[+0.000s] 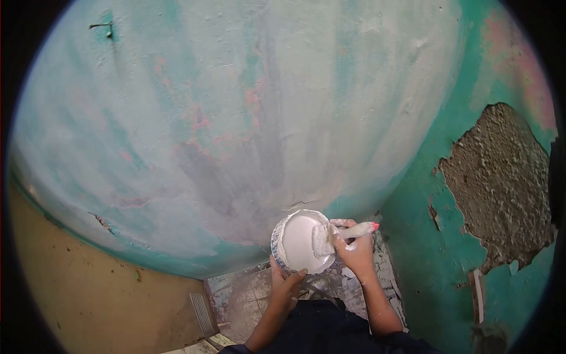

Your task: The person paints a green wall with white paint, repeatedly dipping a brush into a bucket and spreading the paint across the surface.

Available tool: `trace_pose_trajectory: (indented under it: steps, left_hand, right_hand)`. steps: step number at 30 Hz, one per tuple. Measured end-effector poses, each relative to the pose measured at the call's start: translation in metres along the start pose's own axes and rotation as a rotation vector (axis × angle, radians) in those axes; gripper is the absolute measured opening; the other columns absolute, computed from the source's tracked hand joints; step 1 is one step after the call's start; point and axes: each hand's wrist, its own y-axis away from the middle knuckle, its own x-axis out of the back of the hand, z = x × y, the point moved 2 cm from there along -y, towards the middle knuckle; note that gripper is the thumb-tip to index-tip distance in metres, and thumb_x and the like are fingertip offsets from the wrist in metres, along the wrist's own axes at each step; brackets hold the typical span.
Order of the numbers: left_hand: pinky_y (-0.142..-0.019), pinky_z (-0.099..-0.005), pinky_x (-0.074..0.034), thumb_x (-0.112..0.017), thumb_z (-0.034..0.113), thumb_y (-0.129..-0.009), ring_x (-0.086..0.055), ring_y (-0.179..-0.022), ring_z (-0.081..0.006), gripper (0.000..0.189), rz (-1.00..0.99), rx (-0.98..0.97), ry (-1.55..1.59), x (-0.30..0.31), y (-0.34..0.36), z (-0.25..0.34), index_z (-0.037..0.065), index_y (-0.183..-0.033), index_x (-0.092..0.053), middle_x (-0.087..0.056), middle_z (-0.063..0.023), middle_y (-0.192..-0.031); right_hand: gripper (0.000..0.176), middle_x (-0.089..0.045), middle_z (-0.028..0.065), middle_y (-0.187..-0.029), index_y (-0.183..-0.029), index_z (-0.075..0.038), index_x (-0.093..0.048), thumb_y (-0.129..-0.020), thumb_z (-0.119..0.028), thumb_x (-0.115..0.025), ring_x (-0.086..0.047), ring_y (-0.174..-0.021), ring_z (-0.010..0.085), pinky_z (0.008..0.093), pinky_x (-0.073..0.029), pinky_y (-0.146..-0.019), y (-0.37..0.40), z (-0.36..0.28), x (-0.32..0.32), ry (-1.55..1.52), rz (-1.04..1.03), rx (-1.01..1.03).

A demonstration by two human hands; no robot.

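Observation:
My left hand (286,282) grips a round tub (275,242) from below and the left side, its thumb over the near rim. White paint (299,239) lies inside the tub. In my right hand (358,255) is a paintbrush (356,230) with a pale handle and a red tip, held with closed fingers. The brush's white-coated bristles are over the right part of the tub, at its inner rim; whether they dip into the paint is hard to tell. White smears mark my right fingers.
Ahead is a wall (330,135) streaked with whitish paint over turquoise. The green wall (424,236) on the right has a big patch of bare rough plaster (501,183). A brown panel (100,283) stands at lower left. Debris (351,289) litters the tiled floor. A nail (101,25) juts out at upper left.

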Motion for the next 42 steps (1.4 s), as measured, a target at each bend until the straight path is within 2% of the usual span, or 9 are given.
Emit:
trace_pose_trajectory:
  steps: [4,11,14,16,26,30,37,40,42]
  left_hand:
    - [-0.100,-0.0379,-0.045,-0.062,-0.010,-0.076,-0.048,-0.122,-0.0247,0.084,0.063,-0.006,0.056,0.009,0.008,0.003,0.014,-0.144,-0.018,-0.041,-0.0130,-0.134]
    - [-0.092,-0.0337,-0.048,-0.063,-0.009,-0.075,-0.052,-0.116,-0.0216,0.081,0.190,-0.032,0.079,0.032,0.024,0.013,0.015,-0.140,-0.022,-0.044,-0.0104,-0.130]
    - [-0.089,-0.0415,-0.049,-0.064,-0.003,-0.072,-0.051,-0.116,-0.0262,0.081,0.221,-0.055,0.018,0.049,0.028,0.014,0.017,-0.141,-0.025,-0.045,-0.0121,-0.129]
    - [-0.083,-0.0308,-0.050,-0.065,-0.008,-0.074,-0.054,-0.109,-0.0189,0.077,0.222,-0.055,0.088,0.055,0.034,0.021,0.015,-0.136,-0.026,-0.046,-0.0077,-0.125]
    - [-0.095,-0.0402,-0.050,-0.061,-0.010,-0.074,-0.052,-0.119,-0.0260,0.073,0.232,-0.146,0.213,0.120,0.068,0.063,0.014,-0.135,-0.029,-0.045,-0.0122,-0.131]
    - [-0.098,-0.0443,-0.049,-0.059,-0.011,-0.076,-0.050,-0.123,-0.0290,0.073,0.209,-0.201,0.243,0.155,0.081,0.089,0.013,-0.137,-0.027,-0.043,-0.0145,-0.134]
    - [-0.103,-0.0478,-0.045,-0.058,-0.011,-0.077,-0.045,-0.128,-0.0311,0.076,0.241,-0.235,0.281,0.212,0.112,0.142,0.013,-0.140,-0.024,-0.040,-0.0157,-0.138]
    - [-0.104,-0.0505,-0.041,-0.057,-0.007,-0.077,-0.042,-0.130,-0.0336,0.077,0.254,-0.253,0.242,0.234,0.123,0.157,0.013,-0.144,-0.022,-0.038,-0.0164,-0.140]
    - [-0.104,-0.0510,-0.041,-0.056,-0.007,-0.077,-0.042,-0.130,-0.0335,0.077,0.265,-0.248,0.253,0.250,0.131,0.164,0.014,-0.144,-0.022,-0.038,-0.0160,-0.140]
  right_hand:
    - [0.025,-0.066,0.0077,-0.101,-0.108,0.001,-0.065,-0.084,-0.005,-0.067,-0.061,-0.092,0.0133,0.0272,-0.050,-0.079,0.003,0.021,-0.015,-0.339,0.062,0.004]
    - [0.022,-0.064,0.0092,-0.106,-0.111,0.004,-0.062,-0.091,-0.006,-0.063,-0.058,-0.099,0.0137,0.0278,-0.047,-0.089,0.011,0.030,-0.046,-0.495,0.127,-0.095]
    - [0.022,-0.064,0.0085,-0.105,-0.111,0.004,-0.062,-0.092,-0.007,-0.064,-0.058,-0.095,0.0131,0.0273,-0.047,-0.086,0.013,0.030,-0.063,-0.561,0.137,-0.119]
    - [0.025,-0.063,0.0097,-0.108,-0.112,0.005,-0.060,-0.092,-0.009,-0.064,-0.059,-0.097,0.0135,0.0269,-0.048,-0.084,0.013,0.029,-0.073,-0.595,0.128,-0.171]
    - [0.028,-0.063,0.0058,-0.109,-0.121,-0.003,-0.056,-0.095,-0.013,-0.060,-0.062,-0.097,0.0162,0.0296,-0.051,-0.083,0.018,-0.001,-0.146,-0.856,0.101,-0.417]
    - [0.032,-0.061,0.0049,-0.112,-0.125,-0.006,-0.054,-0.094,-0.012,-0.061,-0.062,-0.100,0.0154,0.0300,-0.052,-0.082,0.017,-0.037,-0.184,-0.935,0.041,-0.376]
    - [0.045,-0.056,0.0096,-0.120,-0.132,-0.004,-0.047,-0.091,-0.007,-0.065,-0.056,-0.112,0.0183,0.0351,-0.048,-0.095,0.006,-0.168,-0.245,-1.019,-0.155,-0.102]
    - [0.048,-0.056,0.0107,-0.122,-0.134,-0.002,-0.047,-0.091,-0.008,-0.066,-0.056,-0.114,0.0184,0.0335,-0.047,-0.096,-0.002,-0.230,-0.270,-0.906,-0.246,0.135]
    - [0.044,-0.058,0.0117,-0.125,-0.132,-0.002,-0.053,-0.090,-0.009,-0.066,-0.056,-0.115,0.0198,0.0322,-0.046,-0.098,-0.003,-0.281,-0.283,-0.695,-0.213,0.499]
